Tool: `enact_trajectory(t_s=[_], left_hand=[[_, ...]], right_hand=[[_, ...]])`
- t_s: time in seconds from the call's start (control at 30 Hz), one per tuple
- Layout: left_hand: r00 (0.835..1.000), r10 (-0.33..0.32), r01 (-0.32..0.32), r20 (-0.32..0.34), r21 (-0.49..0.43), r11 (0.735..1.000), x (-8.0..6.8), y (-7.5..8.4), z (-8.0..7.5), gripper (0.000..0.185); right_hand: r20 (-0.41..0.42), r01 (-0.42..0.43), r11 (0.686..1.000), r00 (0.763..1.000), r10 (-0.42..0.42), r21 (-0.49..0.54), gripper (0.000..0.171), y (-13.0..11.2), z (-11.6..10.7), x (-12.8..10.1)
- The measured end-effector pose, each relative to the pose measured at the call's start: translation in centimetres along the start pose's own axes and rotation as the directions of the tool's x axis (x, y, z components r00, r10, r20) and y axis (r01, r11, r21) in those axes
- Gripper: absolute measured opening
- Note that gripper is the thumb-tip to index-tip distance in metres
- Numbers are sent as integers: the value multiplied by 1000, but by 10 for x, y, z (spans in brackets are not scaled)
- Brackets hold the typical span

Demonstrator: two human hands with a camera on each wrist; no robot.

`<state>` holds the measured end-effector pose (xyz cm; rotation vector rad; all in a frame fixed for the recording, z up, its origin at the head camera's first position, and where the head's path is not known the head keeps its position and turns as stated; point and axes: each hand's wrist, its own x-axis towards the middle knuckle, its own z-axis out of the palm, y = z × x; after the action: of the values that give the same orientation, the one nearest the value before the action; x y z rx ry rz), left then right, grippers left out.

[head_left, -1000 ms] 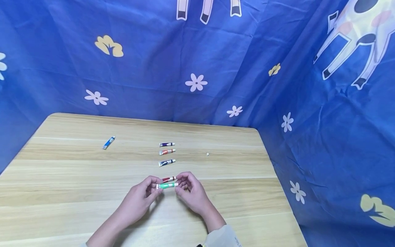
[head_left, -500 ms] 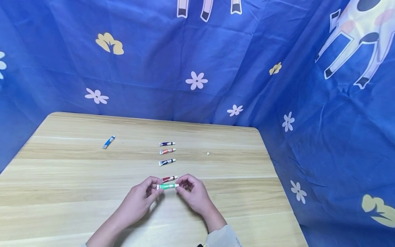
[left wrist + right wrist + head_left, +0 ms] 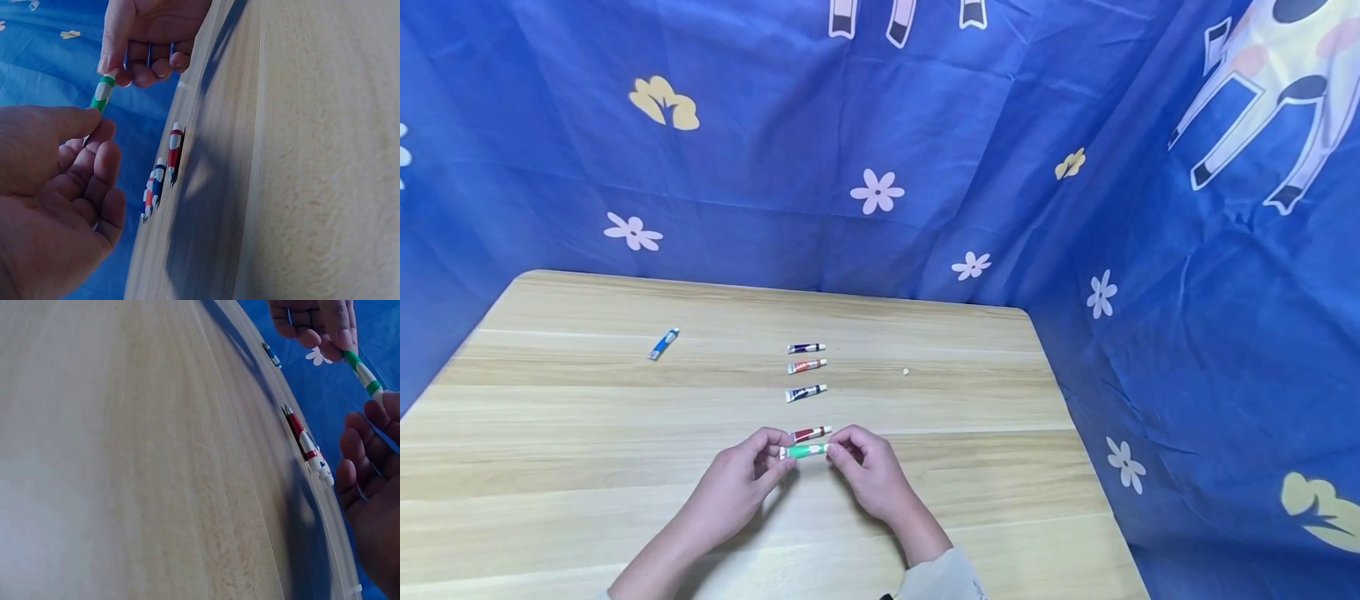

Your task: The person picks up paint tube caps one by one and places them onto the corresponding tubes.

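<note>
Green tube (image 3: 805, 451): held level just above the wooden table (image 3: 550, 433), spanning the gap between both hands; white bands visible on its body in the wrist views (image 3: 102, 91) (image 3: 363, 372).
Left hand (image 3: 737, 483): grasping the flat tail end of the green tube between thumb and fingertips, other fingers loosely curled.
Right hand (image 3: 867, 471): pinching the cap end of the green tube with thumb and forefinger, remaining fingers curled underneath.
Red tube (image 3: 811, 433): lying on the table directly beyond the grip, just beside the held tube, not touching either hand.
Row of three tubes: farther beyond the grip in a column, dark blue one (image 3: 806, 392) nearest, then orange-red (image 3: 807, 366), then purple (image 3: 806, 347).
Blue tube (image 3: 663, 343): alone, well apart, far left and beyond the left hand.
Small white cap (image 3: 906, 372): on the table beyond and right of the right hand.
Backdrop: blue flowered cloth (image 3: 880, 167) behind and right of the table.
</note>
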<state>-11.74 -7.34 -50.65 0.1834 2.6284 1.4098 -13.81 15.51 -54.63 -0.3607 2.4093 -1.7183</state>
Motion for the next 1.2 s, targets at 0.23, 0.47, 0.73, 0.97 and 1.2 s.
enact_trajectory(t_s=[0.23, 0.47, 0.73, 0.97, 1.2], left_hand=[[998, 51, -51, -25, 37, 998, -1, 3, 1, 19], [990, 130, -126, -53, 77, 989, 0, 5, 5, 20], [982, 180, -169, -55, 155, 973, 2, 9, 8, 22], [968, 239, -211, -72, 278, 937, 1, 9, 8, 24], [947, 316, -265, -62, 408, 874, 3, 7, 10, 27]], right_hand=[[33, -42, 997, 999, 40, 61, 28, -3, 3, -1], [53, -154, 973, 988, 147, 172, 39, -4, 6, 0], [36, -235, 947, 972, 233, 218, 52, -4, 5, 0], [61, -266, 937, 964, 259, 227, 54, -5, 4, -1], [53, -259, 950, 966, 254, 173, 61, -3, 2, 0]])
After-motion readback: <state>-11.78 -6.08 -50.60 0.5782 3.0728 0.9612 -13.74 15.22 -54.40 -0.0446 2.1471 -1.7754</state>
